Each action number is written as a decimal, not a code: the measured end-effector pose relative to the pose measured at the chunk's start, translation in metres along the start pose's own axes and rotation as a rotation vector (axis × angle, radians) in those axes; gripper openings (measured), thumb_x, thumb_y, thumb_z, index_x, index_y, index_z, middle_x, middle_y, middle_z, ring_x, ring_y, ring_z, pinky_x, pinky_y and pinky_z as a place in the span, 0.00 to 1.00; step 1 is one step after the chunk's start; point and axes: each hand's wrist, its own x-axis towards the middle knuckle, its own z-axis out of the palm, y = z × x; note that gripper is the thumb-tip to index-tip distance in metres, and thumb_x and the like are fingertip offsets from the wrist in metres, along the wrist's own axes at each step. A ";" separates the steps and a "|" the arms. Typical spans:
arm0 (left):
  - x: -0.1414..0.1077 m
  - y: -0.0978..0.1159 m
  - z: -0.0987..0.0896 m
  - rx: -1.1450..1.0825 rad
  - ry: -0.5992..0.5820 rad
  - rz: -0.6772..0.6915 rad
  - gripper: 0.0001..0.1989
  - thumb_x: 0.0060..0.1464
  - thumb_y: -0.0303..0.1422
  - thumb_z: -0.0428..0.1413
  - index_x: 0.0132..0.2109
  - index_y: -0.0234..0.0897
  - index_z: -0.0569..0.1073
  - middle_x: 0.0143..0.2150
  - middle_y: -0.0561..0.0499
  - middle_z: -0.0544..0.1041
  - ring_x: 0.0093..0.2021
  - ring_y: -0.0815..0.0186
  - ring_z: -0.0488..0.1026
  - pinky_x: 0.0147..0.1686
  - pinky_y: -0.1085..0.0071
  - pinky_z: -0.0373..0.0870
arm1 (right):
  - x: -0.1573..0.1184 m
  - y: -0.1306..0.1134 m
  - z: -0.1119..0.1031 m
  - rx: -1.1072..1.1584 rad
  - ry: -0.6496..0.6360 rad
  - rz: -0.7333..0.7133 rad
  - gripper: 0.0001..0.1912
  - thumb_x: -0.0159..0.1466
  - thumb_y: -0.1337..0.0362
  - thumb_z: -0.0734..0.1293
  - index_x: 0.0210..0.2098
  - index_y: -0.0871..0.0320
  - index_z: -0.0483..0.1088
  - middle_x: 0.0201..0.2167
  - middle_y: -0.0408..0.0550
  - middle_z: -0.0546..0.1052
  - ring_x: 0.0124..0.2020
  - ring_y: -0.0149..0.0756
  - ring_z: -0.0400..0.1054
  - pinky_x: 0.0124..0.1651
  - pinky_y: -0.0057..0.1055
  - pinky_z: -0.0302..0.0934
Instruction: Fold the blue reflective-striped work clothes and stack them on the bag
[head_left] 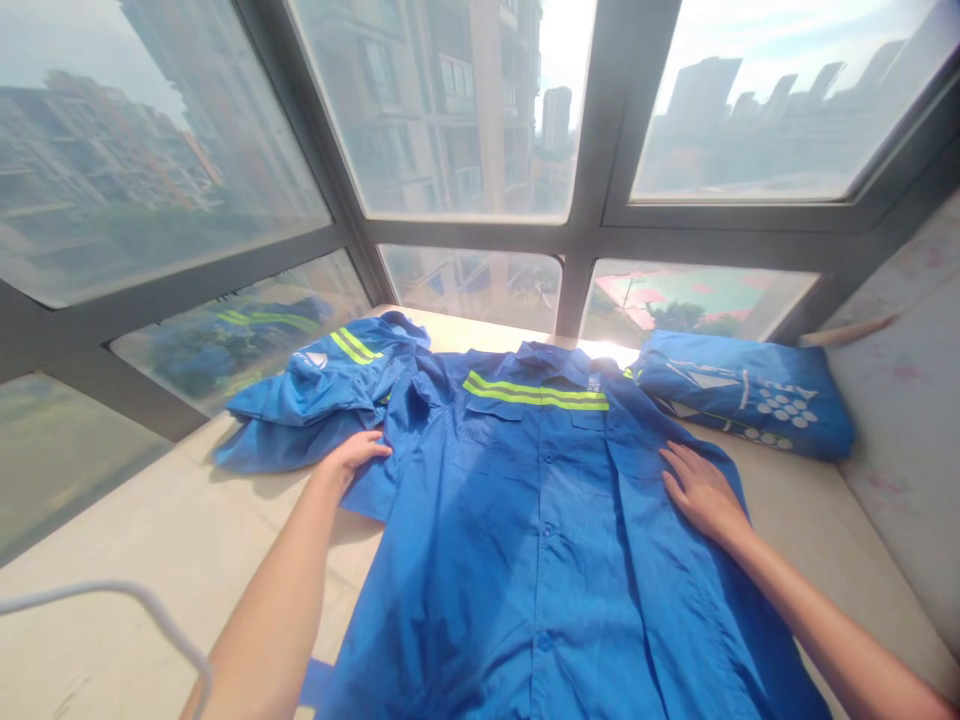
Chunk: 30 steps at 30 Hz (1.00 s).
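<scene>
A blue work shirt (502, 500) lies spread front side up, its collar toward the window and a yellow-green reflective band across the chest. At its left edge, my left hand (358, 452) touches the blue cloth; its fingertips are partly hidden in the folds, and whether they pinch anything is unclear. My right hand (697, 490) rests flat on the right sleeve with its fingers apart. Beyond my left hand is a crumpled blue garment (307, 400) with similar stripes. To the right of the collar lies a folded blue bundle (750, 390) with white printing.
The pale sill (172, 530) runs under the garments. Grey window frames (480, 236) stand close behind them. A white cable (142, 595) curves in at the lower left, and a patterned wall (907, 400) bounds the right side.
</scene>
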 end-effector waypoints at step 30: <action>-0.186 0.082 0.100 1.148 -0.207 0.573 0.27 0.57 0.17 0.50 0.62 0.37 0.71 0.44 0.40 0.79 0.35 0.59 0.80 0.33 0.69 0.71 | 0.003 -0.005 -0.009 0.037 0.012 0.012 0.25 0.72 0.55 0.56 0.61 0.59 0.70 0.64 0.56 0.70 0.64 0.52 0.64 0.65 0.50 0.60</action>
